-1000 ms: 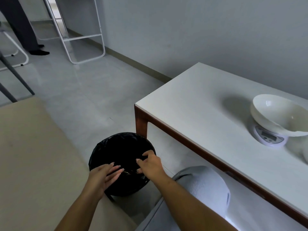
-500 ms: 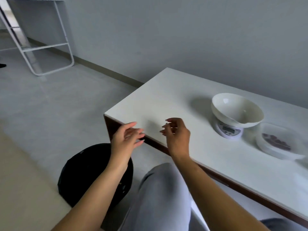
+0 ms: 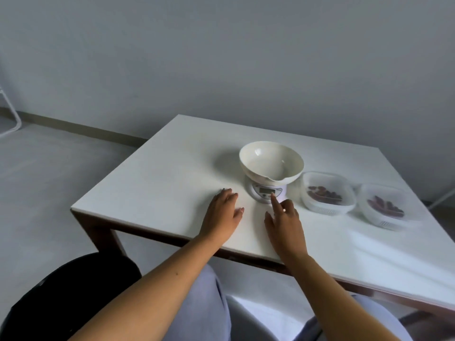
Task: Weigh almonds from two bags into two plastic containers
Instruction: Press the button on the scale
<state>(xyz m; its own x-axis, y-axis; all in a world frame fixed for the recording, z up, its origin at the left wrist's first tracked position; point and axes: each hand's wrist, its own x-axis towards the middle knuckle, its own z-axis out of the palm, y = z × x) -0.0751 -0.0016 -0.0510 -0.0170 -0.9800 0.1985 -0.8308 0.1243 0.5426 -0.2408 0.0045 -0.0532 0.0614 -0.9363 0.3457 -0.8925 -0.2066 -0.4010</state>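
Note:
A small white digital scale (image 3: 267, 192) stands on the white table (image 3: 157, 178) and carries an empty cream bowl (image 3: 271, 163). Right of it sit two clear plastic containers, the nearer one (image 3: 327, 193) and the far-right one (image 3: 385, 206), each holding brown almonds. My right hand (image 3: 283, 217) points its index fingertip at the front of the scale, beside the display. My left hand (image 3: 222, 212) rests flat on the table just left of the scale, holding nothing. No bags are in view.
A black-lined bin (image 3: 66, 299) stands on the floor at the lower left, beside the table leg. My knees in light trousers (image 3: 204, 303) sit under the table's near edge. A white metal rack (image 3: 9, 119) shows at the far left.
The view swung from the bin up to the table. Both hands left the bin; the left settled flat on the table and the right reached its index finger to the scale.

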